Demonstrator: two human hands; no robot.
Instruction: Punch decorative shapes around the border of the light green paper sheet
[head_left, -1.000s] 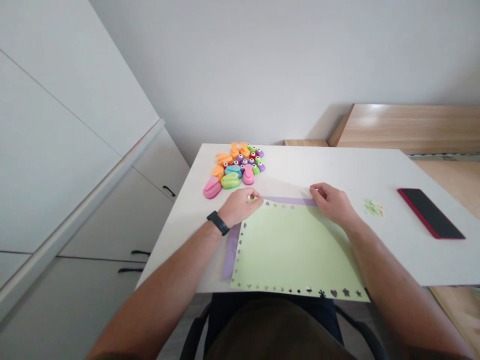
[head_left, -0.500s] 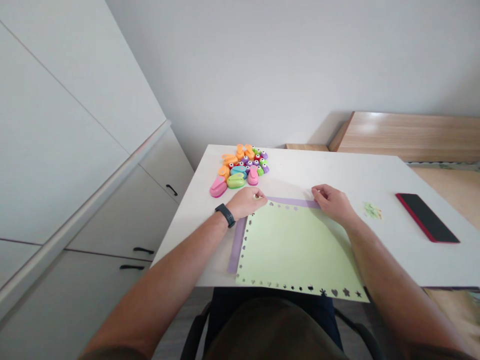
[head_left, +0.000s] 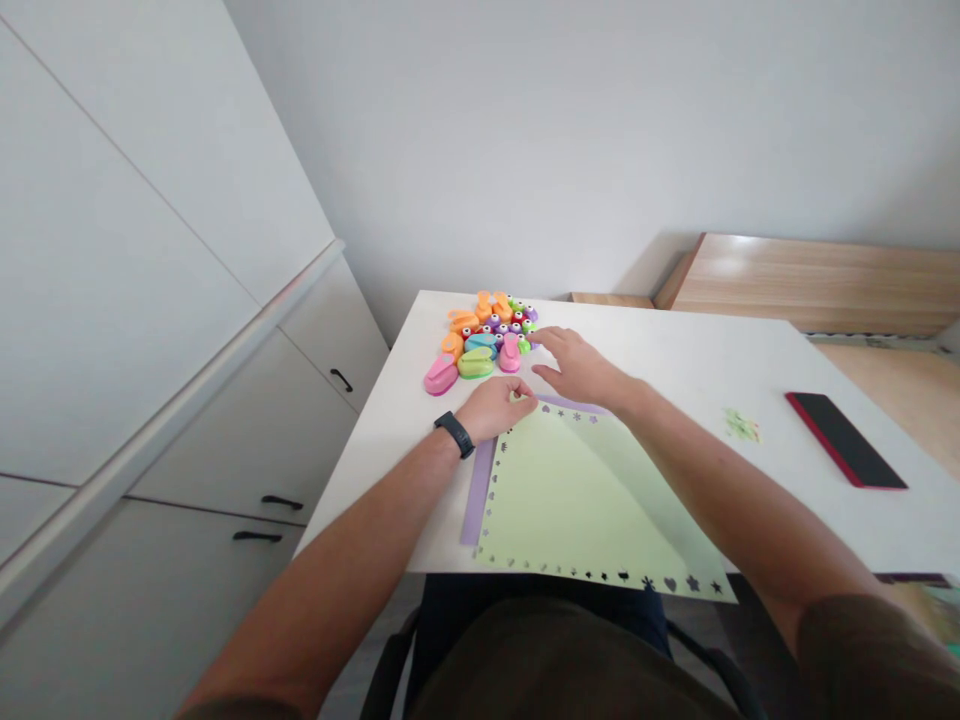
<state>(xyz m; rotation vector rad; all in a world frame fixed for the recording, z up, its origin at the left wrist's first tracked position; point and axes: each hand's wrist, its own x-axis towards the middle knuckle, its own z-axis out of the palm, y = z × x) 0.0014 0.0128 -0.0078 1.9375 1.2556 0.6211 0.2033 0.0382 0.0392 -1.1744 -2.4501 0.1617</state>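
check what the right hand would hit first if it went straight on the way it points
The right hand would likely meet the small green punch at the edge of the paper punch pile first, though depth is unclear here.

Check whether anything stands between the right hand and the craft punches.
Nothing visible does. The right hand is open just beside the pile of craft punches, its fingertips at the pile's edge, near the pink punch. Whether they touch it cannot be told.
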